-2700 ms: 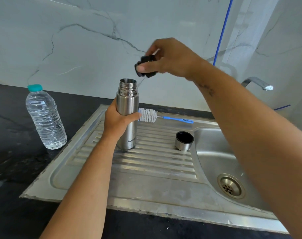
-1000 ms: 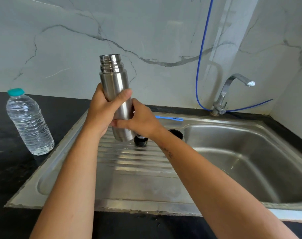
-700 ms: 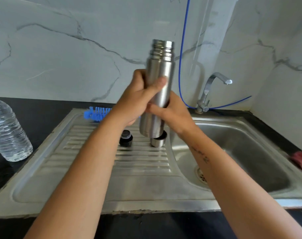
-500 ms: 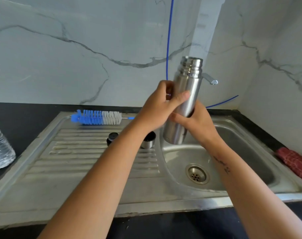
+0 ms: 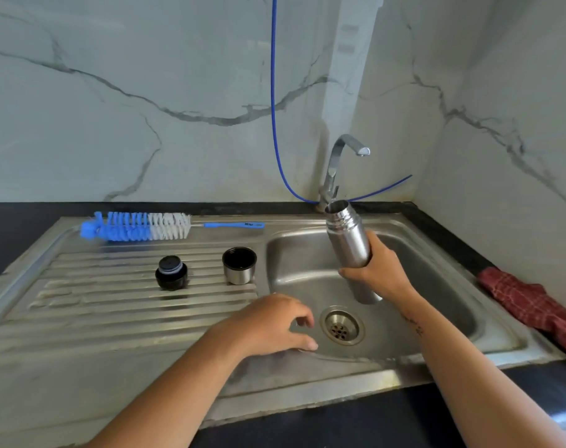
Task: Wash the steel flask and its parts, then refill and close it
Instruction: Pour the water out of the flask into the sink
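My right hand (image 5: 377,273) grips the open steel flask (image 5: 348,240) around its lower body, holding it tilted over the sink basin (image 5: 294,253), its mouth just below and left of the tap spout (image 5: 361,150). My left hand (image 5: 275,324) hovers loosely curled over the basin's left edge and holds nothing. The black stopper (image 5: 171,273) and the steel cup lid (image 5: 239,265), mouth up, stand on the ribbed drainboard (image 5: 113,312).
A blue and white bottle brush (image 5: 136,225) lies along the back of the drainboard. A red checked cloth (image 5: 530,305) lies on the black counter to the right. A blue hose (image 5: 273,124) hangs down the marble wall behind the tap. The drain (image 5: 341,326) sits mid-basin.
The flask has moved right, from above the drainboard to over the basin. My left hand has let go of it and dropped toward the basin edge; my right hand alone holds it now.
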Available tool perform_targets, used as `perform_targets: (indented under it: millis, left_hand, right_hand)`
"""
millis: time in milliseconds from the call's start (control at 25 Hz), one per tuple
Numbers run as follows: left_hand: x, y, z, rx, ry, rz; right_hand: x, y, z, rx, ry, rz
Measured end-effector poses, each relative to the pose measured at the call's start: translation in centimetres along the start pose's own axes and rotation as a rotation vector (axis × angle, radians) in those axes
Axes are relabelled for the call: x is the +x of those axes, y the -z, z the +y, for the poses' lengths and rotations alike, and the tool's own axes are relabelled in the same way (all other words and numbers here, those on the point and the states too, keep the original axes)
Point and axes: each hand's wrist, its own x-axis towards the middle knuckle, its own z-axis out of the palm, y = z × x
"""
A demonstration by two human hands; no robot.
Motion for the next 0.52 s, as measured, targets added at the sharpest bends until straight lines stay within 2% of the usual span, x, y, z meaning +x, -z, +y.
perform_targets:
  millis: [280,520]
  left_hand:
    - [0.0,-0.3,-0.5,0.019,-0.054,-0.014]
    - [0.0,-0.5,-0.6,0.013,-0.063,-0.007]
  right_hand:
    - [0.4,-1.7,2.6,-0.354,0.027,-0.131]
    - [-0.2,-1.8,2.9,-0.598,0.057,-0.124]
